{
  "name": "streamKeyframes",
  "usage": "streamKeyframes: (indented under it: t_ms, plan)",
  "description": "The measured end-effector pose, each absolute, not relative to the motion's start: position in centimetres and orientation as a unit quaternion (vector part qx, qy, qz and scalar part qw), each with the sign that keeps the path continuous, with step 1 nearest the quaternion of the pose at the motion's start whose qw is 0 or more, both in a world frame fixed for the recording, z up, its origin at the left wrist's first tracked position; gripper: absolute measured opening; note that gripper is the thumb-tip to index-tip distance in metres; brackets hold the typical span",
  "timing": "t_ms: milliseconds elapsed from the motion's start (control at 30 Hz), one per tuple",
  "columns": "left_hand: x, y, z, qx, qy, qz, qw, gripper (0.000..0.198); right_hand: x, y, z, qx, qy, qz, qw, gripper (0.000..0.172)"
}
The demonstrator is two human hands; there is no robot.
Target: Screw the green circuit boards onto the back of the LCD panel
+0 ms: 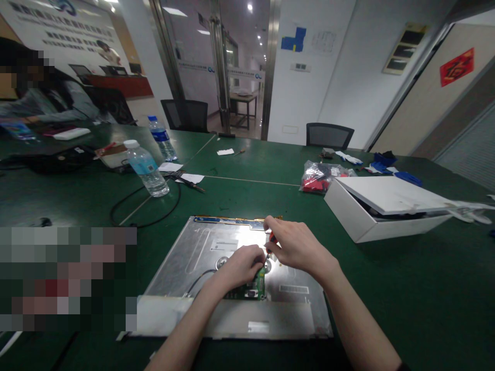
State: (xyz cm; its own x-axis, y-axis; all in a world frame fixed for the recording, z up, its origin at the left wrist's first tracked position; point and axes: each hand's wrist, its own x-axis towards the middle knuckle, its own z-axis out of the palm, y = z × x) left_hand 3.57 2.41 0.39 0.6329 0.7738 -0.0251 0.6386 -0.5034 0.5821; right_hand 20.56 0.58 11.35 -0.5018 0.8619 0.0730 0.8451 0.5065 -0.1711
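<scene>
A flat metal display panel (174,257) lies on the green table, its metal back facing up. Attached low on its middle is a green circuit board (255,288), partly covered by my left hand (245,263). That hand's fingers are curled and pressed together at the board's upper edge; what is between them is hidden. My right hand (294,245) grips a screwdriver (273,238) with a red and black handle, its shaft slanting down beside my left fingertips. Where the tip touches cannot be made out. A dark cable (199,281) runs under my left wrist.
A white box (359,221) with a tilted lid stands to the right, a plastic bag of red items (317,180) behind it. On the left are two water bottles (149,172), a coiled black cable (116,206) and a seated person (58,98).
</scene>
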Motion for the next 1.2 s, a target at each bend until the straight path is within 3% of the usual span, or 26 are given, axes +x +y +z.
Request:
streamKeyframes:
  t_ms: [567, 767, 967, 1133, 1200]
  plan:
    - [3.6, 2.3, 0.5, 0.857, 0.415, 0.111, 0.284, 0.012, 20.6, 0.6, 11.5, -0.515, -0.856, 0.04, 0.037, 0.023]
    - [3.6, 2.5, 0.2, 0.853, 0.417, 0.124, 0.287, 0.015, 20.6, 0.2, 11.7, -0.479, -0.874, 0.038, 0.071, 0.028]
    - [3.7, 2.4, 0.7, 0.859, 0.415, 0.107, 0.281, 0.012, 20.2, 0.7, 11.4, -0.535, -0.844, -0.009, 0.023, 0.033]
    - [3.7, 2.3, 0.7, 0.857, 0.413, 0.116, 0.283, 0.011, 20.1, 0.8, 11.3, -0.521, -0.853, 0.01, 0.019, 0.016]
    - [3.6, 2.4, 0.4, 0.856, 0.414, 0.12, 0.285, 0.012, 20.3, 0.6, 11.3, -0.502, -0.863, 0.027, 0.043, 0.018]
